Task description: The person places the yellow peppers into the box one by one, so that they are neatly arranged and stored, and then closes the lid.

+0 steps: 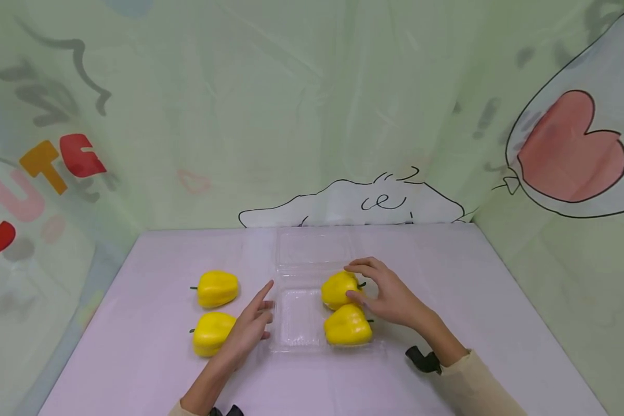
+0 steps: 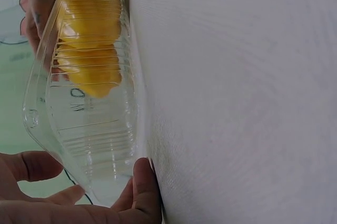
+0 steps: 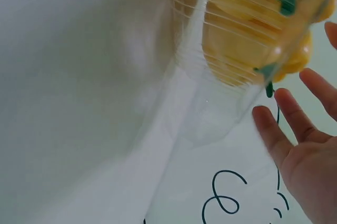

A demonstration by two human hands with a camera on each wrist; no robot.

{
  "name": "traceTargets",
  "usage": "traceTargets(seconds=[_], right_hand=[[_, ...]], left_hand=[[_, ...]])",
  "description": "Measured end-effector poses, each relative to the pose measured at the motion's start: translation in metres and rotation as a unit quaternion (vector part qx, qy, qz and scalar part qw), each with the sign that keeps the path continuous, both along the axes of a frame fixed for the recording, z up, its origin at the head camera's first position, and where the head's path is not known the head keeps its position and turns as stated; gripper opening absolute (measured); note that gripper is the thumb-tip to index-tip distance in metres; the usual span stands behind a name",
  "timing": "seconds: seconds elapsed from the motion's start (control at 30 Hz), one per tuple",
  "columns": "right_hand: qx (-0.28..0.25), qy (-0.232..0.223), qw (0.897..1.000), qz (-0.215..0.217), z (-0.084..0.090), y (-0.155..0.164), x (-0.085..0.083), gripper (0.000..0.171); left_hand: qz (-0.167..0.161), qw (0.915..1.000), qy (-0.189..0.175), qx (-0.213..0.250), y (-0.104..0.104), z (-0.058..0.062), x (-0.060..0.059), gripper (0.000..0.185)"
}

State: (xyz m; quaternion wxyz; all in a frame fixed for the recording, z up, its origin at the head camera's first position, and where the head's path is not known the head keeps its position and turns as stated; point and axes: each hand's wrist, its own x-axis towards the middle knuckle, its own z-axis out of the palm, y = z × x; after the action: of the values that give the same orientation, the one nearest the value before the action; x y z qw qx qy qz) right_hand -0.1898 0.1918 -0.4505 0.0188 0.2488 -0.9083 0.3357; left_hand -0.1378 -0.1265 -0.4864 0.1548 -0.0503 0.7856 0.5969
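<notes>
Head view, clear container (image 1: 299,318) between hands (image 1: 248,328) (image 1: 392,296), two peppers (image 1: 347,327) inside

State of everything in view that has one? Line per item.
Clear container: open, right side filled, left side bare
Lid: folded back, away from the person
Far packed pepper: in container, stem rightward
Near packed pepper: in container, stem rightward
Two loose peppers: on table, stems leftward
Left hand: at container's left edge, contact unclear
Right hand: fingers spread at far packed pepper, grip unclear
</notes>
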Motion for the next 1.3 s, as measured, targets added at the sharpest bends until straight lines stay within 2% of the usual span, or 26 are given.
traceTargets(seconds=[0.17, 0.27, 0.37, 0.47, 0.57, 0.63, 0.7, 0.8, 0.87, 1.0, 1.3], right_hand=[[-0.010, 0.000, 1.000, -0.029, 0.002, 0.009, 0.005, 0.046], [-0.025, -0.017, 0.998, -0.049, -0.001, 0.016, 0.007, 0.048], [-0.036, -0.049, 0.996, -0.073, -0.005, 0.021, 0.009, 0.054], [-0.035, -0.102, 0.991, -0.084, -0.006, 0.025, 0.011, 0.065], [-0.051, -0.185, 0.978, -0.077, -0.006, 0.029, 0.013, 0.078], [-0.076, -0.243, 0.965, -0.067, -0.007, 0.030, 0.015, 0.084], [-0.109, -0.297, 0.947, -0.060, -0.009, 0.032, 0.018, 0.087], [-0.143, -0.344, 0.927, -0.047, -0.014, 0.035, 0.022, 0.089], [-0.158, -0.364, 0.917, -0.044, -0.016, 0.036, 0.024, 0.091], [-0.171, -0.381, 0.907, -0.046, -0.019, 0.035, 0.028, 0.094], [-0.194, -0.391, 0.899, -0.037, -0.022, 0.036, 0.029, 0.094]], left_hand=[[0.001, 1.0000, 0.001, -0.001, 0.000, -0.001, 0.000, 0.068], [0.001, 1.0000, 0.000, -0.002, -0.001, -0.001, 0.000, 0.068], [0.001, 1.0000, 0.001, -0.002, -0.001, 0.000, 0.000, 0.068], [0.001, 1.0000, 0.001, -0.002, -0.001, 0.000, 0.000, 0.068], [0.001, 1.0000, 0.000, -0.001, -0.001, -0.001, 0.000, 0.068], [0.000, 1.0000, 0.002, -0.001, -0.001, -0.001, 0.000, 0.068], [-0.002, 1.0000, 0.003, 0.000, -0.001, -0.001, 0.000, 0.068], [-0.005, 1.0000, 0.004, 0.000, -0.001, -0.002, 0.000, 0.068], [-0.005, 1.0000, 0.004, 0.001, -0.001, -0.002, 0.000, 0.068], [-0.005, 1.0000, 0.007, -0.001, -0.001, -0.001, 0.000, 0.068], [-0.005, 1.0000, 0.006, 0.004, -0.001, -0.002, 0.000, 0.068]])
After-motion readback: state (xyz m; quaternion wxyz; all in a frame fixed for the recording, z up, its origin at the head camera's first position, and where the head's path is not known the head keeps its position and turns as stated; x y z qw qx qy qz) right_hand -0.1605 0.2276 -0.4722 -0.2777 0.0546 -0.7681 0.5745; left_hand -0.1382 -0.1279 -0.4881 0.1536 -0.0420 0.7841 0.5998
